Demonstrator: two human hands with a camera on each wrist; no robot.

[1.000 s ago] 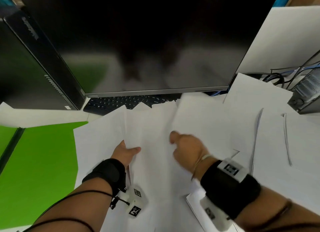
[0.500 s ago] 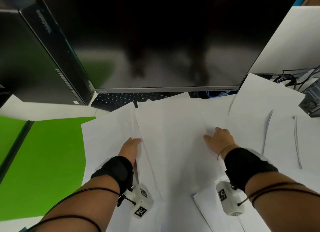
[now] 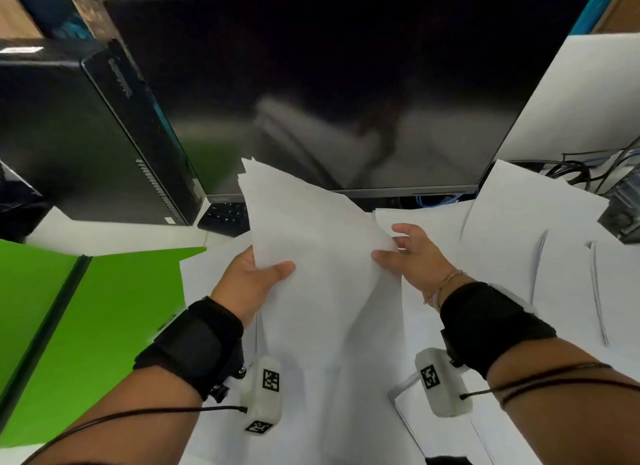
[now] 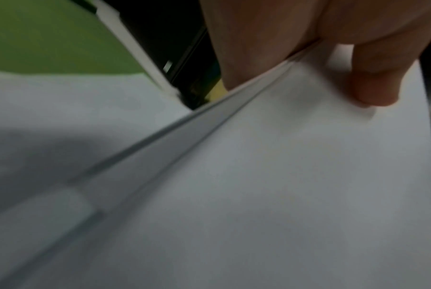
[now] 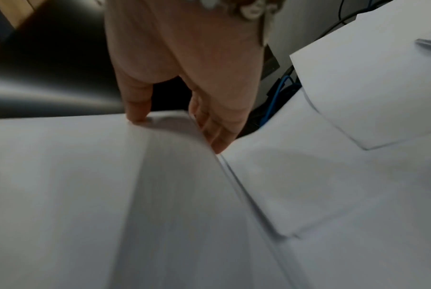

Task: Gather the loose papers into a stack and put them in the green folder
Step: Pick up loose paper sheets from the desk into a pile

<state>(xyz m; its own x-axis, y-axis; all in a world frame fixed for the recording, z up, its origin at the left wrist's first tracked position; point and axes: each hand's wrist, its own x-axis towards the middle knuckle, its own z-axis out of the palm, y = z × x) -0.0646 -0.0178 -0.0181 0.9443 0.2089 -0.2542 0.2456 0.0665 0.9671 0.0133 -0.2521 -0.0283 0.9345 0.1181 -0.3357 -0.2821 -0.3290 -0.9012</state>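
A large dark monitor (image 3: 322,90) fills the back of the scene, its glossy screen catching dim reflections. A black computer tower (image 3: 79,135) stands to its left. A black keyboard (image 3: 225,216) lies under the monitor's lower edge. At the far right, tangled black and blue cables (image 3: 581,168) run over the white worktop (image 3: 104,234).

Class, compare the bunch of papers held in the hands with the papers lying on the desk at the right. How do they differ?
The held papers are lifted and tilted in front of the monitor; the desk papers lie flat. The held papers are pinched at their edges by the left hand and right hand; the desk papers are untouched. The held papers are bunched together; the desk papers lie spread and overlapping. Both are plain white sheets, outside the green folder.
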